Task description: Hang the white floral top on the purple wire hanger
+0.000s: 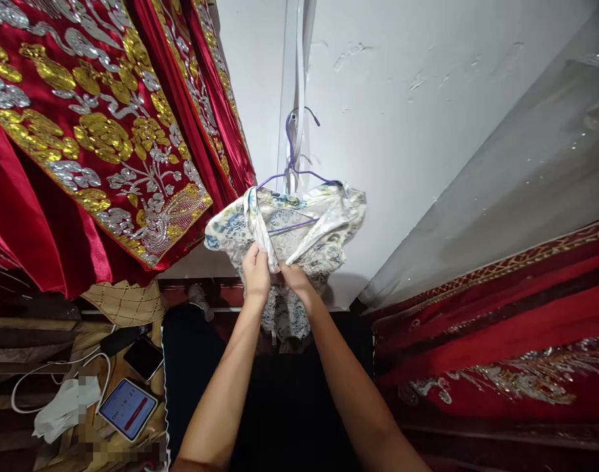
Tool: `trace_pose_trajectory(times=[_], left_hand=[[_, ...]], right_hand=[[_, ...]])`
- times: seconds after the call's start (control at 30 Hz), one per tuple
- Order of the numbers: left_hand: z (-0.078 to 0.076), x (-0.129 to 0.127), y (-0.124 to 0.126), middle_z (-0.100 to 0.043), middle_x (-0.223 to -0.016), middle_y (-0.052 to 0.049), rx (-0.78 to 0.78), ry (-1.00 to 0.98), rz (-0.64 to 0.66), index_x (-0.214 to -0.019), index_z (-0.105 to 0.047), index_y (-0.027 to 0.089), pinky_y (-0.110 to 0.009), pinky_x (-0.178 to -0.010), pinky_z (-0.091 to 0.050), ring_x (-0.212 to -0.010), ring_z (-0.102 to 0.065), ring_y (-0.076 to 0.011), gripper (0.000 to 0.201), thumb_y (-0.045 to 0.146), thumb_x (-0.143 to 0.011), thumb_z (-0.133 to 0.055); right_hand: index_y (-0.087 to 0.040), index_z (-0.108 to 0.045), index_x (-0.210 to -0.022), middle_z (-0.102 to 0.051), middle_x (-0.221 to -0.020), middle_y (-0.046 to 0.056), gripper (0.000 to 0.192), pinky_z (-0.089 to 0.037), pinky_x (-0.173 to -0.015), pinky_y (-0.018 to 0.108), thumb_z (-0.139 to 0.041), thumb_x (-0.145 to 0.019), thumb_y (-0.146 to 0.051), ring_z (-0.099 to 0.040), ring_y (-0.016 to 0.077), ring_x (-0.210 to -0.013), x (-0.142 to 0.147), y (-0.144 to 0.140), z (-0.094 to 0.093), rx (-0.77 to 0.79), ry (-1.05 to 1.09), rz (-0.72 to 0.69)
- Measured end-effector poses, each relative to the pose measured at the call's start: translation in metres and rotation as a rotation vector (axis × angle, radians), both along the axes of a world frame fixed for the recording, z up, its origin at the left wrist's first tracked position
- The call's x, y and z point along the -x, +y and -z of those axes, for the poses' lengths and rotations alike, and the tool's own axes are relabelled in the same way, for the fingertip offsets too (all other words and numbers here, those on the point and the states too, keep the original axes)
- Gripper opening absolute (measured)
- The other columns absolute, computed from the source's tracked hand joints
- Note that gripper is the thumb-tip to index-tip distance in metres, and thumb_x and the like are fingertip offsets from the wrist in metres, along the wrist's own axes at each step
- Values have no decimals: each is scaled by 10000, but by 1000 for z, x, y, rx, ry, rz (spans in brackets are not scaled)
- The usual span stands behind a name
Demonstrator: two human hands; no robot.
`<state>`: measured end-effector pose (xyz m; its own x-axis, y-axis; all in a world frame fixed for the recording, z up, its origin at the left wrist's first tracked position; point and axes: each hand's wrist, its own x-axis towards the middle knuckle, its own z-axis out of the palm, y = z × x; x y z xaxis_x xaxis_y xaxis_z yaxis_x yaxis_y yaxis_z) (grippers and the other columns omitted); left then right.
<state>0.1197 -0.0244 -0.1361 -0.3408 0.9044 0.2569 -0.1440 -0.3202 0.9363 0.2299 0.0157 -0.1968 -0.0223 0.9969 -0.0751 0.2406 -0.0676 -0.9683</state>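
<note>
A cream blouse with a blue and yellow floral pattern (324, 252) hangs from a purple wire hanger (290, 147) against the pale wall. My left hand (257, 272) is closed on the left edge of the blouse's front, thumb on top of the cloth. Just beside it, my right hand (295, 278) pinches the other front edge, low at the neckline. The two hands almost touch. Folds of cloth hide some of the fingertips. Through the open neck shows the hanger's lower bar.
Red cloth embroidered in gold and silver (103, 137) hangs at left; more red beaded cloth (516, 380) lies right, below a translucent sheet (476, 196). A lit phone (127, 408), a dark phone (145, 358), a white cable (21, 393) and tissue (66, 410) are at lower left.
</note>
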Motion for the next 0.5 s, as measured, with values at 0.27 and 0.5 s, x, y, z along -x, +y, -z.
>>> trace_pose_trajectory(times=[0.27, 0.5], left_hand=[[54, 9, -67, -678, -945, -51, 96, 80, 232, -994, -666, 265, -362, -899, -523, -945, -656, -237, 161, 276, -834, -647], [91, -22, -78, -583, -830, -18, 60, 301, 88, -847, -594, 211, -308, -801, -475, -839, -585, -188, 14, 201, -841, -602]], right_hand=[[-222, -469, -527, -428, -482, -14, 599, -330, -485, 288, -525, -846, -725, -395, 124, -459, 5, -99, 19, -7, 309, 151], [-174, -598, -651, -497, -544, -11, 543, -326, -524, 272, -571, -888, -661, -432, 118, -517, -14, -107, -2, -47, 247, -108]])
